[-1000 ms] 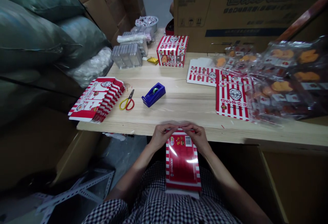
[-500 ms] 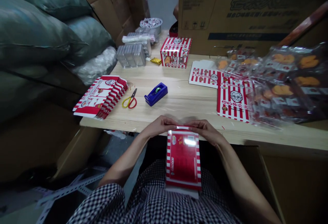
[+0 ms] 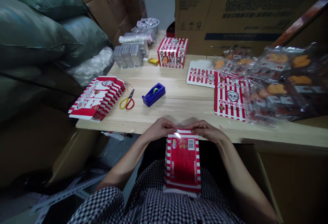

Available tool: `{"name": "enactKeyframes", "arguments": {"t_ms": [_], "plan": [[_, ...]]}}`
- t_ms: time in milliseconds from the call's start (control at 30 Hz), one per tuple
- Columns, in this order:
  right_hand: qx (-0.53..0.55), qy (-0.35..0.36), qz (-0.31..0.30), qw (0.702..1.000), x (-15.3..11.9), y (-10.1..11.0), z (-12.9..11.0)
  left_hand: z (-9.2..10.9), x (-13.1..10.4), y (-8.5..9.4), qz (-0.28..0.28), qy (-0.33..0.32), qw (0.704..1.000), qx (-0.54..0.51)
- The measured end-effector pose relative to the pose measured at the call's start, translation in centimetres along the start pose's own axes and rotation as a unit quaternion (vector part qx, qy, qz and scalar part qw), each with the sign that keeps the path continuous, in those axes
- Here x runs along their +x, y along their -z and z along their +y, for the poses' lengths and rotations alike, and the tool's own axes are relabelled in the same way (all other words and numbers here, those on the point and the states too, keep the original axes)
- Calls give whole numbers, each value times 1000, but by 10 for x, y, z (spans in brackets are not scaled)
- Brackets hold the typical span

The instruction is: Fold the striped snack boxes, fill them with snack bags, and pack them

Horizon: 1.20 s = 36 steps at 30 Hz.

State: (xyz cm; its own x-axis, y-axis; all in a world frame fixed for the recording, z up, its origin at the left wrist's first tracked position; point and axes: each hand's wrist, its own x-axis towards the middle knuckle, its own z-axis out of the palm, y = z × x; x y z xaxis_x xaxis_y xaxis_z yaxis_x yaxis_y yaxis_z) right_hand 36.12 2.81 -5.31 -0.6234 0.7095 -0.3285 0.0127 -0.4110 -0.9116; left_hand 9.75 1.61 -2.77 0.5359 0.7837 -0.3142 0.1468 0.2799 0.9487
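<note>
Red carton [image 3: 182, 161] between fingers [image 3: 167, 125] at table edge [image 3: 269, 136]

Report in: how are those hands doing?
Left hand, right hand: both holding far edge of red-striped carton. Barcode visible. Blue tape dispenser beyond, not in the way.

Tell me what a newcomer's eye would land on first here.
Probably the glossy red-and-white carton at the near edge of the table, its far end held by the left hand and right hand. Next, perhaps, the bright blue tape dispenser on the tabletop, just right of the scissors.
</note>
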Motion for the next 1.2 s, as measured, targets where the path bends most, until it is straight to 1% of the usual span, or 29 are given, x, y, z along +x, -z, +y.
{"name": "enactKeyframes", "arguments": {"t_ms": [133, 267, 367, 467, 600, 667, 733, 767, 833, 900, 967, 1033, 1100, 1200], "plan": [[-2, 24, -14, 1000, -4, -2, 2, 0, -2, 0, 4, 1, 1000, 13], [12, 21, -12, 1000, -2, -1, 6, -4, -2, 1, 3, 7, 1000, -4], [34, 3, 6, 999, 3, 1, 8, -8, -2, 3, -3, 13, 1000, -7], [44, 11, 33, 998, 4, -3, 10, -11, -2, 5, -11, 7, 1000, 8], [25, 41, 60, 997, -13, -16, 11, -7, -9, 6, -28, -18, 999, 27], [-2, 52, 60, 997, -26, -22, 11, 1, -17, 4, -48, -51, 996, 48], [-15, 60, 64, 996, -37, -26, 12, 10, -28, 0, -49, -97, 990, 88], [-13, 63, 71, 995, -41, -27, 12, 14, -35, -4, -39, -118, 986, 114], [-11, 71, 91, 993, -46, -30, 14, 19, -47, -12, 2, -144, 976, 163], [-21, 75, 111, 991, -46, -32, 16, 20, -56, -20, 38, -153, 967, 200], [-28, 75, 124, 989, -45, -36, 18, 16, -61, -26, 55, -156, 964, 206], [-35, 79, 135, 987, -44, -43, 16, 10, -63, -29, 63, -149, 971, 176], [-59, 104, 158, 980, -45, -51, 10, 5, -61, -28, 93, -132, 980, 117], [-116, 175, 208, 955, -47, -63, -13, 9, -58, -24, 154, -116, 981, 31]]}}
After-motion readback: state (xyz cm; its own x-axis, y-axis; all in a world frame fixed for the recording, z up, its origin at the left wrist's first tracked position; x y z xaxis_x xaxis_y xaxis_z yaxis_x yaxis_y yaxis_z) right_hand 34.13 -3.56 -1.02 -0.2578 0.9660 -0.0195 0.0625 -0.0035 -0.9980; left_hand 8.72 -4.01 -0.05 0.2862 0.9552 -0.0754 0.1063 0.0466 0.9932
